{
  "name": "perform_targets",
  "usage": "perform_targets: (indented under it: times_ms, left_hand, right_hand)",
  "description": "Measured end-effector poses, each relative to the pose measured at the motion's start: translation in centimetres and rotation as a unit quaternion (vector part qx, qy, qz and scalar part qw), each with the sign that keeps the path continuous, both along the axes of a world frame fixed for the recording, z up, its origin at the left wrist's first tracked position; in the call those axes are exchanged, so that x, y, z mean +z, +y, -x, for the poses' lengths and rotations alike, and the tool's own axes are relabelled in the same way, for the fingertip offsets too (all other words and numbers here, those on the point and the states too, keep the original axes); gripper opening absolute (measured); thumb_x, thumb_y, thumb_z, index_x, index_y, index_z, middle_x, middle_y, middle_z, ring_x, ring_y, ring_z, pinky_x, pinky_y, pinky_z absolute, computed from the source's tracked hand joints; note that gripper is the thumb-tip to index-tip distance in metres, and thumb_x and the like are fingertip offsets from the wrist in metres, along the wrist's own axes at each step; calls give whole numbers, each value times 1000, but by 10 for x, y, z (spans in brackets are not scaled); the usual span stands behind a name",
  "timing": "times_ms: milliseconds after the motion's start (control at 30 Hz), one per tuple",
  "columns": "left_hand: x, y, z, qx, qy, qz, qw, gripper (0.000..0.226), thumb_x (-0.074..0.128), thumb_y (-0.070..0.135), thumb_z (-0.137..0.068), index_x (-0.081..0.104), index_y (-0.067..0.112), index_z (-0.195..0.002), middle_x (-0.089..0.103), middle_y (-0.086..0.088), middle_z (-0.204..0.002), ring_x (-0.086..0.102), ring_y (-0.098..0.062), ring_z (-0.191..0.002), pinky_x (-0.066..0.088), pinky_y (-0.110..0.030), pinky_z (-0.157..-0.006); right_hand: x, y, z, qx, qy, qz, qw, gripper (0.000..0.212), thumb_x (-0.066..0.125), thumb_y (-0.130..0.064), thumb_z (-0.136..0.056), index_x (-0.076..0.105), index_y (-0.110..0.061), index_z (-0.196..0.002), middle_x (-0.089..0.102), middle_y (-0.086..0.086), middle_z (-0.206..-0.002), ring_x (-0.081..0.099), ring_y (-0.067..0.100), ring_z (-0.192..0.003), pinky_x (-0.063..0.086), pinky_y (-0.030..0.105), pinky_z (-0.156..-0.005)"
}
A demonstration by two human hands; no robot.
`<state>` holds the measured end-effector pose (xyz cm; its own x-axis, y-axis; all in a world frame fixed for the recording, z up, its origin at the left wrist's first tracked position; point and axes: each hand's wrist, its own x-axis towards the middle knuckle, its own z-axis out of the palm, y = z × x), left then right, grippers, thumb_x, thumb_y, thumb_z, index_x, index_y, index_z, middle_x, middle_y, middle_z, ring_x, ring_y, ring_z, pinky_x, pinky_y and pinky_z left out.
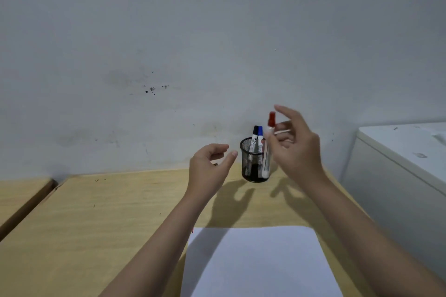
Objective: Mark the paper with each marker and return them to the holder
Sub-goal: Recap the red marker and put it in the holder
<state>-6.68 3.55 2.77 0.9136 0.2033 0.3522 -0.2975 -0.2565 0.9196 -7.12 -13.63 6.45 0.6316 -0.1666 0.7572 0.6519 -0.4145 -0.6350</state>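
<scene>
Grey, scuffed wall [217,31] across the whole far side. Below it, light wooden table [96,224], with a white cabinet [398,176] standing at the right.

Sheet of white paper [260,263] at the near edge, flat on the table, blank over the visible part. Well apart from the holder.

Right hand [296,149] raised at the far centre, fingers spread loosely, tips at the upper barrel of the red-capped marker. Not possible to tell whether pinching the barrel or only beside it. Left hand [210,166] half curled, open and empty, hovering just left of the holder.

Black mesh holder [251,171] upright at the far centre of the table, near the wall.

Red-capped marker [267,152] upright at the right side of the holder, cap well above the rim. Not clear whether inside the mesh or just outside it. Black-capped marker [254,135] and blue-capped marker [260,134] standing together inside, caps up.

Step in hand, as judged: handling the red-capped marker at the holder.

- Pinch the barrel below the cap with thumb and two fingers; avoid gripping the cap alone, since it could pull off.
- Steady the holder with the left hand at the mesh wall; light and likely to tip or slide.
- Move the marker straight along its own axis, clear of the two neighbouring caps.
- Keep the rim free of sideways drag.
</scene>
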Motion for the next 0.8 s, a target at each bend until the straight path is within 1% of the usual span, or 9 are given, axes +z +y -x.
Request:
perform_targets:
  times_ms: [133,200,267,367,433,533,633,700,800]
  left_hand:
    - [-16,-22,-44,-2,19,-123,992,43,69,41,-77,60,20,-114,56,1,-117,57,-15,-104,46,-28,-84]
    - [-23,-31,-62,-6,23,-170,985,51,66,47,-76,57,21,-118,53,-1,-120,54,-20,-111,48,-37,-91]
    - [-27,-38,-75,-9,29,-188,982,54,64,50,-76,57,20,-120,53,0,-120,53,-23,-113,49,-42,-92]
    - [-32,-42,-88,-4,43,-185,982,52,64,49,-78,60,18,-119,56,-1,-116,55,-22,-108,50,-40,-90]
    - [-36,-43,-91,-2,39,-163,986,50,67,46,-77,62,16,-117,59,0,-112,57,-17,-103,50,-33,-86]
    - [-39,-44,-91,-6,31,-118,992,45,71,38,-76,64,16,-114,61,2,-108,57,-12,-92,47,-21,-75]
    - [-40,-44,-89,-10,22,-95,995,40,72,35,-75,65,18,-111,61,4,-106,56,-9,-94,43,-14,-73]
    - [-41,-44,-90,-11,22,-88,996,41,72,35,-75,64,19,-111,62,5,-106,56,-8,-94,43,-13,-73]
    - [-41,-44,-90,-11,25,-85,996,41,72,37,-75,64,20,-112,63,5,-108,55,-6,-93,41,-11,-71]
  right_hand:
    - [15,-20,-50,-60,11,-58,996,35,67,-6,-80,56,-14,-113,58,-12,-72,59,-6,-52,45,6,-56]
    - [12,-26,-73,-71,23,-48,996,36,67,-7,-80,55,-14,-113,59,-11,-71,60,-3,-53,48,9,-57]
    - [5,-29,-93,-80,49,-20,995,35,67,-9,-80,54,-15,-111,60,-7,-69,62,6,-54,51,16,-57]
    - [-9,-29,-113,-80,127,41,988,32,65,-9,-79,53,-16,-107,63,3,-64,64,15,-60,50,25,-58]
    - [-20,-28,-121,-72,184,97,975,30,63,-7,-78,53,-15,-104,63,9,-64,63,20,-63,47,26,-55]
    - [-35,-26,-132,-55,246,145,957,38,69,-6,-71,51,-14,-103,64,13,-83,63,27,-75,53,36,-62]
    - [-41,-22,-138,-61,244,207,946,54,72,-9,-70,49,-17,-119,50,10,-110,55,25,-98,48,32,-75]
    - [-41,-19,-139,-78,226,261,935,60,70,-13,-72,48,-21,-128,43,8,-111,47,24,-106,44,32,-77]
    - [-38,-17,-140,-111,205,318,919,52,68,-26,-75,53,-26,-125,36,2,-103,42,25,-106,43,34,-79]
